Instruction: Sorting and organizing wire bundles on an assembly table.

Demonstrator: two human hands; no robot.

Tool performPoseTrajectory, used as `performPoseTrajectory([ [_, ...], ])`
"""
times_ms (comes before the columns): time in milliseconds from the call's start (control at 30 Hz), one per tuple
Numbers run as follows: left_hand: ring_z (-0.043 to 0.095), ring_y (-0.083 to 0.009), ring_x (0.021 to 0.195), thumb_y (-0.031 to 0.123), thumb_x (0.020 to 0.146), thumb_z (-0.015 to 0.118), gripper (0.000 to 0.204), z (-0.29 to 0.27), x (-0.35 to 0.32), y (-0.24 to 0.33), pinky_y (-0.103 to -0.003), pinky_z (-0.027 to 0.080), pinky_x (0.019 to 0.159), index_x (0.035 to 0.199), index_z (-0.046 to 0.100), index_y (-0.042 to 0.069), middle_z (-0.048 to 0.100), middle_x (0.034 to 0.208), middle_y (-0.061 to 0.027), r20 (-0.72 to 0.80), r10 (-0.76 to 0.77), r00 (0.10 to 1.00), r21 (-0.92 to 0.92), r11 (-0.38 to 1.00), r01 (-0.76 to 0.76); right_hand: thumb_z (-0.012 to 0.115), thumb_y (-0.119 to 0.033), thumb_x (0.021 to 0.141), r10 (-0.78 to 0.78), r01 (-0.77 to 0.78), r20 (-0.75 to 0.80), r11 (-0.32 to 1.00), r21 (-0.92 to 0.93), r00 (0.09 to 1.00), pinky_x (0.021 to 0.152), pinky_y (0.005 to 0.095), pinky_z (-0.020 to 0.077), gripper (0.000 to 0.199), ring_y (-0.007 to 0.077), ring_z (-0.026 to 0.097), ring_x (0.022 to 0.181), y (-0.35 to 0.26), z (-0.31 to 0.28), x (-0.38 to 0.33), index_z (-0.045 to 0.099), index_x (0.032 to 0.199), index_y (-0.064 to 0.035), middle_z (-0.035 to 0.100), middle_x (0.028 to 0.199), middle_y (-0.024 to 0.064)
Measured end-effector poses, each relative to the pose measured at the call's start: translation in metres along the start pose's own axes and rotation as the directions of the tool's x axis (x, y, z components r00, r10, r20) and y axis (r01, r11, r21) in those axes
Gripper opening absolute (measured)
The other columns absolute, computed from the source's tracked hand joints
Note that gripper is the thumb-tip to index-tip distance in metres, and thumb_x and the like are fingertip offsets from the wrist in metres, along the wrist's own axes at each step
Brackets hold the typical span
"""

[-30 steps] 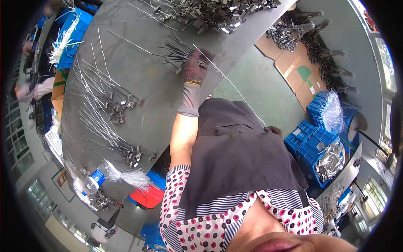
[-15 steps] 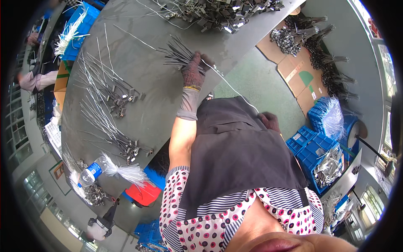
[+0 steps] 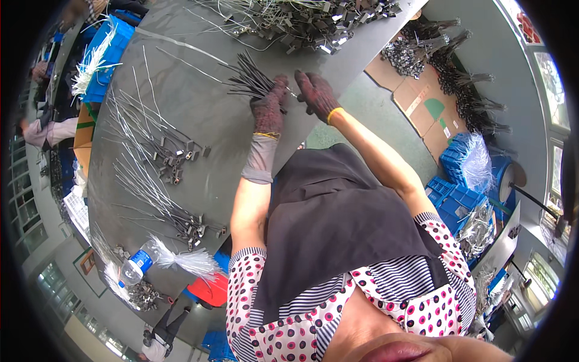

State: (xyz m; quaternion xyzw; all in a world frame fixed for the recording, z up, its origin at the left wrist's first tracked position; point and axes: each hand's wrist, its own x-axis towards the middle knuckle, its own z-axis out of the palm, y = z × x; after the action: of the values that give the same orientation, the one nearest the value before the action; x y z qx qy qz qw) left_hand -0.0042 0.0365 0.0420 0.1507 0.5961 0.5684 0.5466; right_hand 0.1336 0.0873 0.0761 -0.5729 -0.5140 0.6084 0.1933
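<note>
My left hand, in a dark reddish glove with a grey cuff, is closed around a bundle of dark wires above the table. The wire ends fan out to the upper left; the bundle's other end is mostly hidden by the hand. Close on its right is my gloved right hand, its fingers apart and turned toward the bundle. Small shiny bits show in the gap between the hands. A pale, blurred strip stretches from the bundle's far side toward the upper left.
Wired parts with small dark blocks lie in groups on the grey table. A larger heap sits at the far edge. Left are a bottle and white ties; right, blue crates and bundles on cardboard.
My right hand has come from beside the apron up to the bundle. The white strand stretched between my hands is gone from there; a pale strip now shows left of the bundle.
</note>
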Motion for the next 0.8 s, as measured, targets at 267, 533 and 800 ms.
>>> performPoseTrajectory([
  [267, 0.067, -0.0210, 0.076, 0.014, 0.092, 0.067, 0.019, -0.042, 0.033, 0.018, -0.035, 0.054, 0.073, 0.103, 0.067, -0.001, 0.070, 0.087, -0.0102, 0.022, 0.073, 0.997, -0.417, 0.907, -0.057, 0.049, -0.057, 0.096, -0.021, -0.075, 0.418, 0.975, 0.210, 0.908, 0.049, 0.0246, 0.0412, 0.058, 0.0083, 0.046, 0.060, -0.014, 0.028, 0.012, 0.060, 0.124, -0.0072, 0.063, 0.088, 0.0044],
  [533, 0.067, -0.0219, 0.079, 0.018, 0.091, 0.069, 0.021, -0.067, 0.045, 0.014, -0.037, 0.055, 0.078, 0.103, 0.068, 0.001, 0.069, 0.085, -0.0096, 0.036, -0.014, 0.999, -0.545, 0.838, 0.031, 0.046, -0.059, 0.096, 0.100, -0.152, 0.324, 0.978, 0.140, 0.941, 0.050, 0.0293, 0.0469, 0.058, 0.0137, 0.057, 0.059, -0.011, 0.042, 0.012, 0.058, 0.120, -0.0071, 0.065, 0.082, 0.0072],
  [800, 0.049, -0.0098, 0.048, 0.032, 0.084, 0.075, 0.030, -0.024, 0.034, 0.024, -0.029, 0.037, 0.045, 0.083, 0.067, 0.003, 0.060, 0.067, -0.0021, -0.162, -0.028, 0.986, 0.034, 0.999, 0.034, 0.052, -0.040, 0.096, -0.066, 0.141, 0.195, 0.906, -0.399, 0.979, 0.087, 0.0489, 0.0518, 0.044, 0.0398, 0.062, 0.101, -0.049, 0.065, 0.077, 0.056, 0.123, -0.0065, 0.060, 0.119, 0.0243],
])
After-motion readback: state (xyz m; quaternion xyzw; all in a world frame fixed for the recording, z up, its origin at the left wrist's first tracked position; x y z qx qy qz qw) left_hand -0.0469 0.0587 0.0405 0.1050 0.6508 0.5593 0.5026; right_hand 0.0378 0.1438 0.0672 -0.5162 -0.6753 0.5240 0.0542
